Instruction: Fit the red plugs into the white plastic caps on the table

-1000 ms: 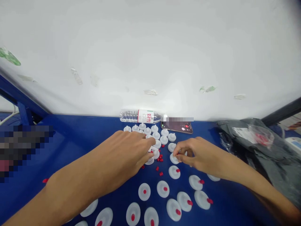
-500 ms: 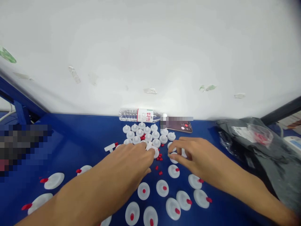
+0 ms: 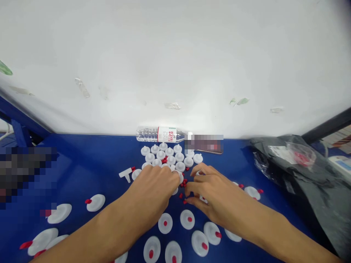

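My left hand (image 3: 156,184) is closed beside a cluster of white round plastic pieces with short nozzles (image 3: 170,160). A white plastic piece (image 3: 181,177) shows at its fingertips; the hand hides most of it. My right hand (image 3: 207,188) has its fingers curved and apart over loose small red caps (image 3: 181,195). Its thumb tip is close to one red cap, and I see nothing held. Nearer me lie white discs with red tips (image 3: 187,219). A white T-shaped piece with a red end (image 3: 126,174) lies left of the cluster.
A clear plastic bottle (image 3: 148,134) lies along the white wall (image 3: 175,65), beside a phone (image 3: 208,147). A grey plastic bag (image 3: 312,186) spreads over the right of the blue table (image 3: 90,164). More red-tipped discs (image 3: 59,213) lie at the left.
My right hand has moved left and slightly nearer me, from the white pieces onto the loose red caps. My left hand stays nearly in place, now covering more of its white piece.
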A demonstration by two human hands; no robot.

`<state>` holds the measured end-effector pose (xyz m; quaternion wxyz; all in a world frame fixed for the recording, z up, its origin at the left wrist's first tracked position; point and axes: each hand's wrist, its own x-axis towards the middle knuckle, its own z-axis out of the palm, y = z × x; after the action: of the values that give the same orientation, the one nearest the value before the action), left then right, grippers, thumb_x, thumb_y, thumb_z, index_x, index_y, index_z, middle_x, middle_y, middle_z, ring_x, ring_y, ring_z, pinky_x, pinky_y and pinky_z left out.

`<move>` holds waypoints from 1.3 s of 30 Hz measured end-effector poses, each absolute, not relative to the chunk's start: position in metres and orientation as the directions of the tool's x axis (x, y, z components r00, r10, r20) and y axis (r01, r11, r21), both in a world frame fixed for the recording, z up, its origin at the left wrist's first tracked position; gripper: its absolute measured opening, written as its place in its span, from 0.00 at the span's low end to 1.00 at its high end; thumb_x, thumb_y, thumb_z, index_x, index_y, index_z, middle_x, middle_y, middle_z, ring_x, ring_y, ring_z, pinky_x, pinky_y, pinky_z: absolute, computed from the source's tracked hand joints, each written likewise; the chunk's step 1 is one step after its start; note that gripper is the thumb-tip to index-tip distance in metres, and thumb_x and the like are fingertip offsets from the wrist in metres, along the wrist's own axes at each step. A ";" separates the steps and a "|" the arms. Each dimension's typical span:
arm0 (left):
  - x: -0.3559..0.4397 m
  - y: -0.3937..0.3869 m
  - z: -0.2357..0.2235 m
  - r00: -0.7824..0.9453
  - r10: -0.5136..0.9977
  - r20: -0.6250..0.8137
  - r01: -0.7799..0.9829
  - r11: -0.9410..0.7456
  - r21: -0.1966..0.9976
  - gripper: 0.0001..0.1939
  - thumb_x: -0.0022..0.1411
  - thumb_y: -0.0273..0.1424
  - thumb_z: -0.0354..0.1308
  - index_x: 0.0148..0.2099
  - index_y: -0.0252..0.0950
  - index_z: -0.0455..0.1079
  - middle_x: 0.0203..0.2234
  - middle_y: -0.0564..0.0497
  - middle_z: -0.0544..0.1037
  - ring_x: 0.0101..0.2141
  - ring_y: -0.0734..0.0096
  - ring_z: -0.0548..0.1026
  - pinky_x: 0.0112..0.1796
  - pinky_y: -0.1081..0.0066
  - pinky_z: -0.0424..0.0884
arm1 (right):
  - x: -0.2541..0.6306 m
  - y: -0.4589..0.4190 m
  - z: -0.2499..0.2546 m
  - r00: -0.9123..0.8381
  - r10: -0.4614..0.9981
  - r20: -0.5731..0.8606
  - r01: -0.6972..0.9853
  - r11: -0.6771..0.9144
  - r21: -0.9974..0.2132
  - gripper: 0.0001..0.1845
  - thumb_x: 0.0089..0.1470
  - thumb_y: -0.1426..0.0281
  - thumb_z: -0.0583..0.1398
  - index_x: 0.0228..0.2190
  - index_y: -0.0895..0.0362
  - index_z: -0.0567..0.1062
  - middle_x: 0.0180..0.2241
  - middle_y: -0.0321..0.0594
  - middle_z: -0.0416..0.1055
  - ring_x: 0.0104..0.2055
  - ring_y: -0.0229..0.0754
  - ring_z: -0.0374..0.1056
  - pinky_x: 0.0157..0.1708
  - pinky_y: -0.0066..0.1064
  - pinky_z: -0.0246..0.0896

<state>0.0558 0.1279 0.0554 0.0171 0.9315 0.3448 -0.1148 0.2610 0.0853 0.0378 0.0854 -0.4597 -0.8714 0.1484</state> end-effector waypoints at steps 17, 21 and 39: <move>0.039 0.140 0.078 0.751 0.658 -0.062 0.660 -0.744 0.104 0.12 0.67 0.22 0.44 0.41 0.44 0.63 0.30 0.53 0.77 0.27 0.58 0.75 0.27 0.63 0.52 | 0.260 0.088 0.013 -0.636 0.766 0.093 0.760 0.643 -0.097 0.05 0.59 0.74 0.66 0.31 0.53 0.79 0.33 0.43 0.76 0.45 0.52 0.68 0.45 0.44 0.63; 0.036 0.145 0.073 0.780 0.623 -0.055 0.626 -0.779 0.036 0.19 0.57 0.18 0.49 0.46 0.47 0.66 0.33 0.54 0.77 0.25 0.62 0.75 0.24 0.65 0.47 | 0.266 0.090 0.016 -0.628 0.773 0.092 0.761 0.635 -0.135 0.04 0.59 0.75 0.65 0.34 0.54 0.79 0.34 0.43 0.76 0.44 0.51 0.68 0.45 0.42 0.62; 0.032 0.144 0.077 0.777 0.630 -0.023 0.630 -0.776 0.028 0.17 0.60 0.19 0.49 0.47 0.47 0.58 0.26 0.58 0.75 0.26 0.59 0.75 0.26 0.66 0.49 | 0.269 0.101 0.067 -0.241 0.971 0.005 0.518 0.133 -0.845 0.07 0.66 0.63 0.62 0.43 0.48 0.81 0.38 0.32 0.82 0.40 0.41 0.77 0.37 0.31 0.68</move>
<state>0.0316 0.1444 0.0770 0.0169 0.9424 0.3341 -0.0060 0.2687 0.1014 0.0673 0.2990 -0.5387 -0.6908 0.3785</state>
